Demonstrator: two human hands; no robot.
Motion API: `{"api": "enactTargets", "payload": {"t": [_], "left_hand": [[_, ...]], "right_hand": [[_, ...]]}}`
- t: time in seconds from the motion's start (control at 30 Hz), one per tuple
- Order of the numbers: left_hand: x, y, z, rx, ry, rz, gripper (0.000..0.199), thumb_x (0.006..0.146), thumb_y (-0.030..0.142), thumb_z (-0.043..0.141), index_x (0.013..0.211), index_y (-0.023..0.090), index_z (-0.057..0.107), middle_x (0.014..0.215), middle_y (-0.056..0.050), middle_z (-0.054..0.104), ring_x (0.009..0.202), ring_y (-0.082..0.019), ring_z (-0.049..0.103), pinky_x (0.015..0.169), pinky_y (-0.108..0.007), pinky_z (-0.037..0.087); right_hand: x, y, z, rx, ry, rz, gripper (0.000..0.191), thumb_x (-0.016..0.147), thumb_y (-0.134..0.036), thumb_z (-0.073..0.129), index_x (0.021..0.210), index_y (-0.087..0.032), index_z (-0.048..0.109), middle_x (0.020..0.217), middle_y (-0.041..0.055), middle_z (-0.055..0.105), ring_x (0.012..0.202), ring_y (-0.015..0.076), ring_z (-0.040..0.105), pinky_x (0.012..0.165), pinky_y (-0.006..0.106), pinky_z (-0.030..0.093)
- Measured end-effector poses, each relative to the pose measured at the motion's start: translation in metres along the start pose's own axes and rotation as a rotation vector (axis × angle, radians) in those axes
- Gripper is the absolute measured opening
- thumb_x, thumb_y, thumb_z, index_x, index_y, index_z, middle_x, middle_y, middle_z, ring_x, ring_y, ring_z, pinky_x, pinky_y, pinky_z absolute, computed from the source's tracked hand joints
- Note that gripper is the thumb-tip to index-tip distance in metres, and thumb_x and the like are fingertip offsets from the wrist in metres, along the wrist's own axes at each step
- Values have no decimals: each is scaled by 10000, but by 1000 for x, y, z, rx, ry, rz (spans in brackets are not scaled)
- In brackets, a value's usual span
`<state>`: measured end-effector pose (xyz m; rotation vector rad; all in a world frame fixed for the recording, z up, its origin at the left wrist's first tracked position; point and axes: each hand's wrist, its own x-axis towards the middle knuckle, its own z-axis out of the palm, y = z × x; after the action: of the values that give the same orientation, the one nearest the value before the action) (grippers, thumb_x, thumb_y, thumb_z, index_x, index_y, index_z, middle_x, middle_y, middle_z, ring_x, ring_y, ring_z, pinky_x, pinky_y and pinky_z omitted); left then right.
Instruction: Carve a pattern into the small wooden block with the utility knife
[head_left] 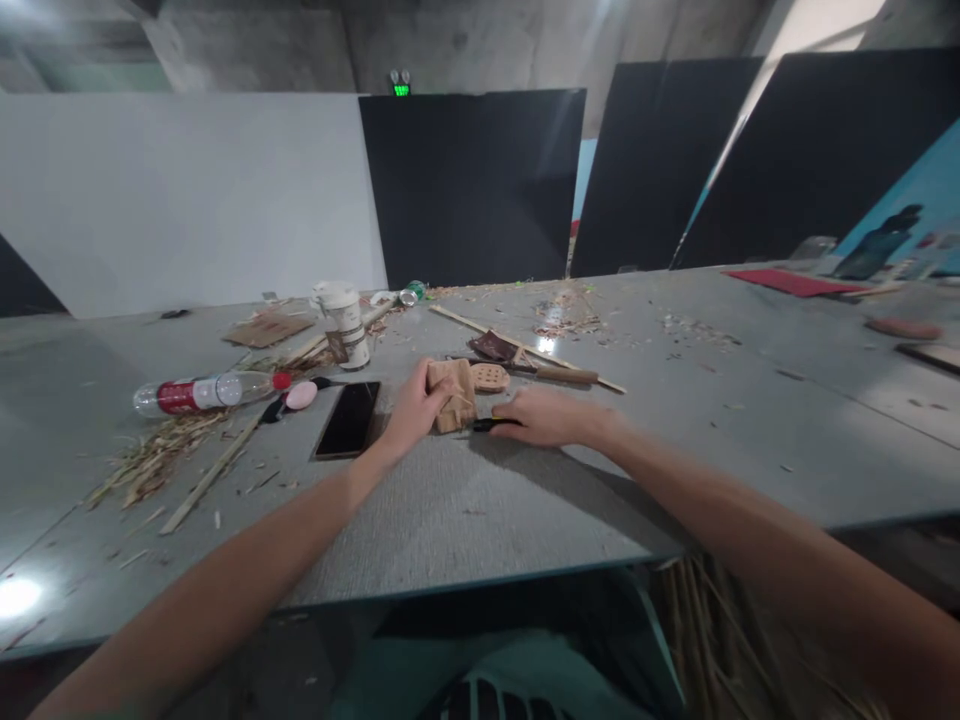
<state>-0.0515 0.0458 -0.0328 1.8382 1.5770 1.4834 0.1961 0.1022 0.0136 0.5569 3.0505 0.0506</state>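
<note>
My left hand [411,408] is closed on the left side of a small wooden block [462,412], with its thumb and fingers over the top. A thin pale sliver seems to lie under the fingertips; what it is stays unclear. Just right of the block, my right hand [551,415] is closed around a slim black tool with a yellow patch [491,425], knife-like in shape. The tool's tip is close to the block's lower right edge. Behind the hands lie a light brown piece with holes [489,377] and a wooden-handled tool [566,375].
A phone [349,420] lies left of my left hand. Beyond it are a plastic bottle [199,393] on its side, a pink oval object [302,396] and a paper cup [345,325]. Straw [169,450], a wooden strip [214,475] and shavings litter the grey table [480,530].
</note>
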Motion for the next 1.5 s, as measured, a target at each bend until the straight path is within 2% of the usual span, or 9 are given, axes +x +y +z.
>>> {"api": "enactTargets", "payload": {"t": [0.23, 0.37, 0.57, 0.7, 0.9, 1.1, 1.23, 1.4, 1.5], "left_hand": [[1, -5, 2, -9, 17, -14, 183, 980, 354, 623, 944, 240, 485, 896, 4, 586, 836, -201, 566, 791, -339, 443], [1, -2, 3, -13, 32, -20, 184, 974, 297, 640, 908, 235, 480, 854, 11, 586, 805, -196, 566, 761, -334, 440], [1, 2, 1, -8, 5, -20, 222, 991, 310, 643, 890, 237, 459, 834, 9, 593, 789, -201, 585, 734, -335, 441], [-1, 5, 0, 10, -13, -16, 205, 1009, 311, 633, 907, 240, 470, 851, -3, 589, 830, -214, 600, 768, -347, 463], [-1, 4, 1, 26, -16, -26, 171, 1013, 305, 629, 940, 241, 488, 900, -14, 610, 911, -230, 618, 820, -361, 486], [-1, 7, 0, 41, -28, -36, 175, 1017, 290, 611, 941, 245, 460, 864, 2, 589, 832, -208, 604, 752, -337, 459], [-3, 10, 0, 80, 10, -48, 217, 1009, 252, 625, 915, 249, 430, 810, 16, 547, 762, -198, 567, 709, -333, 416], [-10, 12, 4, 128, 69, -49, 248, 1022, 261, 627, 915, 257, 403, 764, 37, 504, 697, -182, 528, 662, -321, 359], [-12, 14, 6, 143, 83, -48, 263, 1027, 269, 616, 897, 259, 388, 744, 41, 490, 675, -175, 516, 644, -315, 344]], "right_hand": [[-5, 2, 8, -65, 99, 109, 466, 1109, -520, 412, 1092, -194, 745, 927, 97, 745, 748, 215, 632, 647, 333, 316], [-1, -1, 11, -83, 95, 117, 461, 1109, -526, 418, 1074, -202, 744, 895, 86, 745, 755, 216, 643, 636, 328, 307], [2, -7, 9, -98, 66, 121, 442, 1108, -504, 440, 1069, -205, 763, 852, 81, 744, 725, 214, 654, 606, 324, 312], [8, -5, 11, -127, 42, 131, 441, 1099, -507, 479, 994, -190, 768, 776, 78, 723, 658, 210, 641, 581, 319, 325], [11, -8, 15, -175, 36, 145, 436, 1094, -519, 515, 1000, -178, 771, 779, 94, 733, 633, 219, 656, 592, 318, 368], [11, -8, 14, -192, 29, 164, 430, 1091, -527, 533, 1033, -172, 770, 791, 93, 740, 654, 228, 668, 581, 314, 364], [14, -6, 16, -185, 35, 164, 445, 1085, -552, 539, 1014, -177, 768, 808, 86, 747, 636, 214, 658, 581, 318, 369], [13, -9, 19, -196, 67, 167, 425, 1096, -496, 535, 1051, -142, 767, 774, 114, 735, 664, 233, 674, 591, 324, 370], [14, -7, 18, -186, 73, 141, 411, 1089, -490, 552, 1005, -151, 769, 766, 107, 734, 653, 226, 663, 575, 320, 344]]}}
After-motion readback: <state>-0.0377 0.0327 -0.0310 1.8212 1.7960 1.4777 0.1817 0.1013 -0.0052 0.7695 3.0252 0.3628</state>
